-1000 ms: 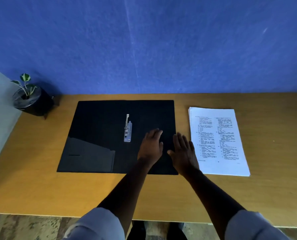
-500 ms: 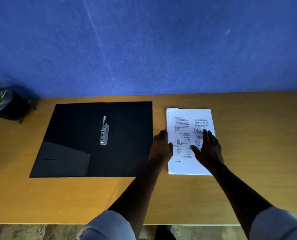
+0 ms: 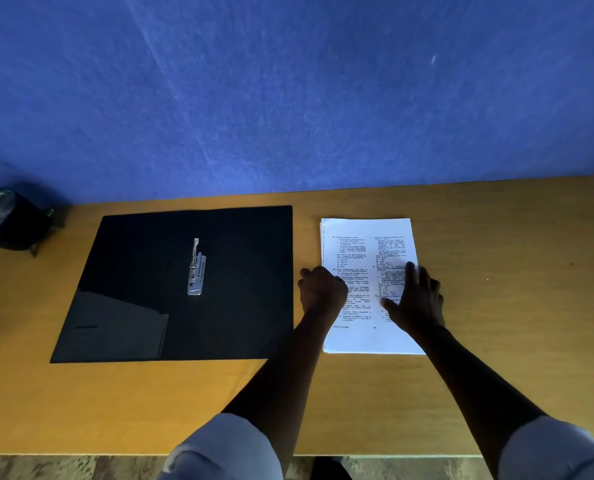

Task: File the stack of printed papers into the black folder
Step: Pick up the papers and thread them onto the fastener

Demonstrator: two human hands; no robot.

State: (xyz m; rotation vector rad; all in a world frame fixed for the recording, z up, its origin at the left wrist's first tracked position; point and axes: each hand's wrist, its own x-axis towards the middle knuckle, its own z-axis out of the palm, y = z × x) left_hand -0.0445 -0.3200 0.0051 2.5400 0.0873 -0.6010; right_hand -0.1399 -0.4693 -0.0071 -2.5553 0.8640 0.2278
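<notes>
The black folder [image 3: 243, 258] lies open and flat on the wooden table [image 3: 517, 306], with a metal clip [image 3: 196, 271] at its middle and a pocket at its lower left. Just to its right, the stack of printed papers [image 3: 364, 242] lies flat. My left hand [image 3: 323, 292] is at the stack's left edge, fingers curled onto it. My right hand [image 3: 418, 303] rests flat on the stack's right half with its fingers spread. Both hands hide the lower part of the top page.
A small plant in a black pot [image 3: 10, 225] stands at the table's far left corner. A blue wall [image 3: 288, 98] rises right behind the table. The table's near edge runs along the bottom of the view.
Both hands have moved right, off the folder and onto the paper stack. My left fingers have curled at the stack's left edge, and my right hand has settled flat on it.
</notes>
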